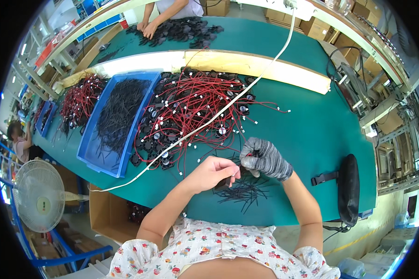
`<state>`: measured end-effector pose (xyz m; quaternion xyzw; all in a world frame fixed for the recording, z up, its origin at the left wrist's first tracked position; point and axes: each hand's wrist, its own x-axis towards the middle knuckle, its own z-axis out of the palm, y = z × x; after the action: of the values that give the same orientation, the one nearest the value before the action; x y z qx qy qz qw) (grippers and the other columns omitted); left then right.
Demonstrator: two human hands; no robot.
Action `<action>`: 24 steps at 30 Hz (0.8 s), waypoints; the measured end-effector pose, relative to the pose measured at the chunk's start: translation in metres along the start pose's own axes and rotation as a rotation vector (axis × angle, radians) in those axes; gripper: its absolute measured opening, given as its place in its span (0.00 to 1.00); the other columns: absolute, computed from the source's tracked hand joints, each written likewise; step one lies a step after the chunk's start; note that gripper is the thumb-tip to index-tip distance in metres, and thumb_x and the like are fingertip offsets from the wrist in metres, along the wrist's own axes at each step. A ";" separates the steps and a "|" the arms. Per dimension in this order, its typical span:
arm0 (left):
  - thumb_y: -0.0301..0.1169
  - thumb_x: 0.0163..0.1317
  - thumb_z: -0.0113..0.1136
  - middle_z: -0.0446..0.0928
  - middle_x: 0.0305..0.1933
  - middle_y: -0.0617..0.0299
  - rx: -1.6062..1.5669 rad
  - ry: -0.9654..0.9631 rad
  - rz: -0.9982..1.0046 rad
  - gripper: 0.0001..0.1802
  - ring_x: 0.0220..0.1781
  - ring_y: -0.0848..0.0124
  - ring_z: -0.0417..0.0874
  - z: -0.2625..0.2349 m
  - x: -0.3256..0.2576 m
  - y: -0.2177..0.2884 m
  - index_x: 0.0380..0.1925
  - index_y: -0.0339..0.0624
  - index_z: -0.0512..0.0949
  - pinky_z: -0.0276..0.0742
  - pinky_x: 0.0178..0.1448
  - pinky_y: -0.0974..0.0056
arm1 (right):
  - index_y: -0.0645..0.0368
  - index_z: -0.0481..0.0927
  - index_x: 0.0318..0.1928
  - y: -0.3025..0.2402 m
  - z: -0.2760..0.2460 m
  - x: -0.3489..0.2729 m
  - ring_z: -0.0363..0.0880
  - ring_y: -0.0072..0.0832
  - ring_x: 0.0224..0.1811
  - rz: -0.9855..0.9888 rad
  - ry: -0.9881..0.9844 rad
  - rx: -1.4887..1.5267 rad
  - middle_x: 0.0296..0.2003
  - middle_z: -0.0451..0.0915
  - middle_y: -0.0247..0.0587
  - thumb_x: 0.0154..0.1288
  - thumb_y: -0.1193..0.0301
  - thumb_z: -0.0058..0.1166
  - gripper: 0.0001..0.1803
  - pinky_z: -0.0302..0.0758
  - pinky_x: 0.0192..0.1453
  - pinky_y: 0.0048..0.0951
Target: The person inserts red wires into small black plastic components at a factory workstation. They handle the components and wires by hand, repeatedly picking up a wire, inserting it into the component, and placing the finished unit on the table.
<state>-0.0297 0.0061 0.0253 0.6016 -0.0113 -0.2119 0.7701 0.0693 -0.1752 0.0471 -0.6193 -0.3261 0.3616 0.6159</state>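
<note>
My bare left hand and my right hand, in a grey knitted glove, meet over the near part of the table. Fingers of both are pinched together, nearly touching. What lies between the fingertips is too small and covered to make out. Just below my left fingers shows a dark piece, partly hidden. A loose pile of thin black tube pieces lies under and in front of my hands. Beyond them spreads a large heap of small black round fans with red wires and white connectors.
Left of the heap, a blue bin holds thin black strips. A white cable crosses above the table. A black pouch lies at the right edge. Past a pale divider, another person's hands handle black parts. A fan stands left.
</note>
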 end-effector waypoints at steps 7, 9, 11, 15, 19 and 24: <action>0.32 0.62 0.51 0.74 0.22 0.67 0.294 0.203 -0.020 0.12 0.24 0.82 0.71 -0.019 -0.061 -0.014 0.26 0.35 0.78 0.67 0.29 0.75 | 0.58 0.74 0.37 0.004 0.024 0.019 0.71 0.15 0.23 0.111 -0.195 -0.176 0.24 0.73 0.28 0.58 0.69 0.57 0.09 0.70 0.27 0.21; 0.28 0.60 0.52 0.75 0.20 0.66 0.438 0.245 -0.036 0.10 0.24 0.79 0.74 -0.030 -0.101 -0.008 0.23 0.35 0.77 0.69 0.30 0.73 | 0.58 0.75 0.39 0.013 0.017 0.030 0.72 0.16 0.26 -0.033 -0.145 -0.329 0.24 0.73 0.27 0.57 0.68 0.58 0.11 0.72 0.32 0.22; 0.27 0.58 0.55 0.76 0.21 0.63 0.606 0.234 -0.070 0.08 0.24 0.77 0.75 -0.049 -0.150 -0.004 0.23 0.36 0.78 0.69 0.30 0.72 | 0.57 0.77 0.40 0.014 -0.003 0.041 0.76 0.25 0.33 -0.019 0.044 -0.524 0.26 0.76 0.32 0.57 0.67 0.57 0.11 0.73 0.41 0.27; 0.35 0.48 0.64 0.79 0.20 0.59 0.718 0.539 -0.590 0.11 0.22 0.72 0.78 -0.064 -0.228 0.000 0.22 0.36 0.81 0.71 0.28 0.68 | 0.55 0.78 0.39 0.037 -0.028 0.063 0.76 0.37 0.40 -0.154 0.289 -1.012 0.32 0.78 0.39 0.56 0.68 0.54 0.10 0.72 0.47 0.34; 0.34 0.47 0.65 0.79 0.24 0.54 0.929 0.754 -0.521 0.12 0.27 0.65 0.80 -0.064 -0.241 -0.004 0.23 0.34 0.81 0.73 0.34 0.66 | 0.53 0.79 0.37 0.042 -0.064 0.095 0.72 0.44 0.45 -0.238 0.645 -1.254 0.36 0.77 0.43 0.55 0.66 0.52 0.09 0.69 0.51 0.39; 0.32 0.51 0.63 0.79 0.36 0.53 0.811 0.519 -0.128 0.14 0.40 0.62 0.80 -0.058 -0.210 0.011 0.36 0.36 0.78 0.73 0.46 0.63 | 0.48 0.80 0.37 0.036 -0.104 0.134 0.70 0.45 0.49 0.034 0.739 -1.182 0.42 0.76 0.44 0.52 0.61 0.56 0.12 0.66 0.56 0.41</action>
<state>-0.2016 0.1333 0.0698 0.8858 0.1364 -0.0803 0.4363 0.2266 -0.1172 0.0029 -0.9382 -0.2275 -0.1014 0.2404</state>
